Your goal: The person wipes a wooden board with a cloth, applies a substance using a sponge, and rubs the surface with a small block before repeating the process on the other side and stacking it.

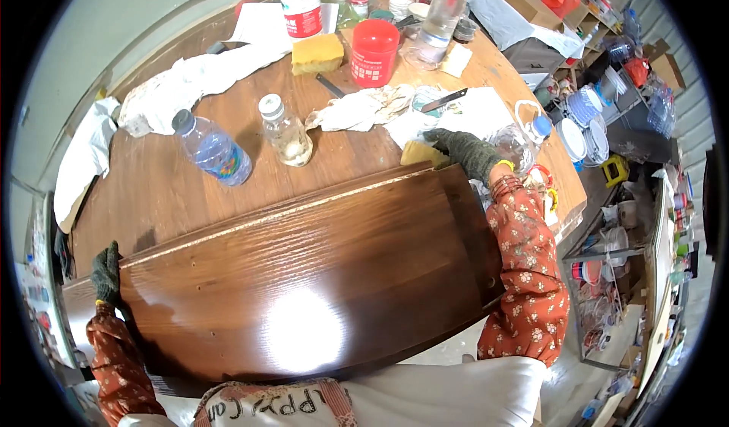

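A long, glossy dark-brown wooden panel (228,305) lies across the near side of the table, its grain showing and a bright reflection on its face. At its left end is my left hand (106,275) in a dark grey-green glove, closed round the edge. My right hand (469,153), gloved the same, is at the panel's far right corner. Its fingers are closed over a small yellow sponge (421,153) against the far edge; the fingertips are partly hidden. Beyond that hand lies a dark-bladed knife (444,101) on white paper.
On the wooden table (152,199) stand a blue-capped plastic bottle (216,150), a glass jar (286,134), a red tub (373,55), a tall clear bottle (444,17) and a larger sponge (317,53). Cloths (361,110) lie around. Cluttered shelving (607,267) lines the right.
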The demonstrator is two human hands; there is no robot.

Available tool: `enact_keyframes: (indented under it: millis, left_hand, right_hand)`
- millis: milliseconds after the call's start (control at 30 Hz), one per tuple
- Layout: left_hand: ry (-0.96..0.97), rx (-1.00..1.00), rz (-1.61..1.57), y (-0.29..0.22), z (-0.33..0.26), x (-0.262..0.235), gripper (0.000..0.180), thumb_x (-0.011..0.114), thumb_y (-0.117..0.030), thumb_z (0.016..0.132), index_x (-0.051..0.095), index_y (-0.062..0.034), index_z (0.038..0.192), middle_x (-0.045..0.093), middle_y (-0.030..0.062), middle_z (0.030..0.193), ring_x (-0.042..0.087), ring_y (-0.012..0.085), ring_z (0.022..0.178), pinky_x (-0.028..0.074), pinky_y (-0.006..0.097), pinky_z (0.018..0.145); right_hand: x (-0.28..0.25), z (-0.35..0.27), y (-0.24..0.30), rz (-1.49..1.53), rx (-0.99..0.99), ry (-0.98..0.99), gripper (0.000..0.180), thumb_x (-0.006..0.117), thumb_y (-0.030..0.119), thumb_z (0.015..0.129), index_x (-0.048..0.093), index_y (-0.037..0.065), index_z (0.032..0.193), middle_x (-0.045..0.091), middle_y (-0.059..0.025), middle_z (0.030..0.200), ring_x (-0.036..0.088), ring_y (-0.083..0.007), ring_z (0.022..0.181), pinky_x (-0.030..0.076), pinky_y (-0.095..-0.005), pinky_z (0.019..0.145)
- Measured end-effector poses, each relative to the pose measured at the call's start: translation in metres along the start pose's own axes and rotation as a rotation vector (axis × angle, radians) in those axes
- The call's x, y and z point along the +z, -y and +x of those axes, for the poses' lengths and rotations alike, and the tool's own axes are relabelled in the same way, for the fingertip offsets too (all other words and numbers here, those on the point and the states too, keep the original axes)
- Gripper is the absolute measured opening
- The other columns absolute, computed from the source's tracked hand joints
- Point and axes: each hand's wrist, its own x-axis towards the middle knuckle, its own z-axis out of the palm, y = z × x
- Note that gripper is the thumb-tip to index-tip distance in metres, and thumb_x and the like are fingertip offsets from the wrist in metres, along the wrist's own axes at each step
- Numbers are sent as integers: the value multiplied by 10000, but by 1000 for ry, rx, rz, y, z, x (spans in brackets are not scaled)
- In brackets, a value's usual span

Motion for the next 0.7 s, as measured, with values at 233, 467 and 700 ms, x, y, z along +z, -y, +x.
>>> enact_keyframes:
  millis: [233,467,700]
  left_hand:
    - [76,-11,-41,-39,10,-22,333,421,-171,924,526,-153,1240,592,120,975,526,324,906,416,403,818]
    - [216,-205,-60,-28,12,-14,350,421,-152,913,516,-129,1250,578,136,1053,533,330,954,417,407,827]
    - [-26,200,122,4,8,5,417,480,-113,863,499,-148,1278,574,143,1028,540,327,921,438,426,790]
  right_hand:
    - [-44,-45,48,173,262,-199,420,683,136,744,570,25,1133,636,-143,1058,602,-243,981,467,-318,836]
    - [-53,-90,85,1480,36,-473,352,646,161,804,549,-61,1059,630,-157,918,624,-252,746,523,-324,615]
    - [-20,-128,159,1548,115,-709,322,605,181,850,553,-16,1099,631,-59,959,627,-165,781,525,-246,667]
